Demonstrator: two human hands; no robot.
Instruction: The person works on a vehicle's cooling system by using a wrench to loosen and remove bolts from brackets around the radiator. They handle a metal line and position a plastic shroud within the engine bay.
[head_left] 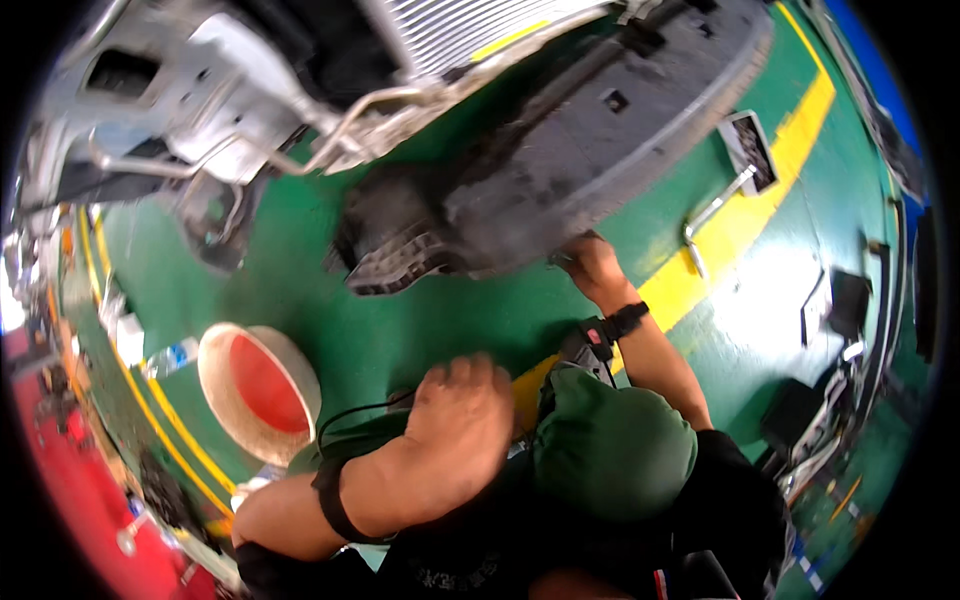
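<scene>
A large, dirty black plastic car panel (pixel 590 150) slants across the upper middle, below the front of a vehicle. My right hand (pixel 592 262) is at its lower edge, fingers curled around the rim and their tips partly hidden. Nearer my body, over my lap, my left hand (pixel 460 410) is bent at the wrist. Motion smears its fingers, and nothing can be made out in them. Each wrist wears a black band.
Above are the vehicle's finned radiator (pixel 470 35) and a bent metal pipe (pixel 350 125). A white bucket (pixel 210 375), red inside, stands at left beside a plastic bottle (pixel 172 357). At right, a small tray (pixel 730 130) of dark parts touches a bent-handled wrench (pixel 718 208).
</scene>
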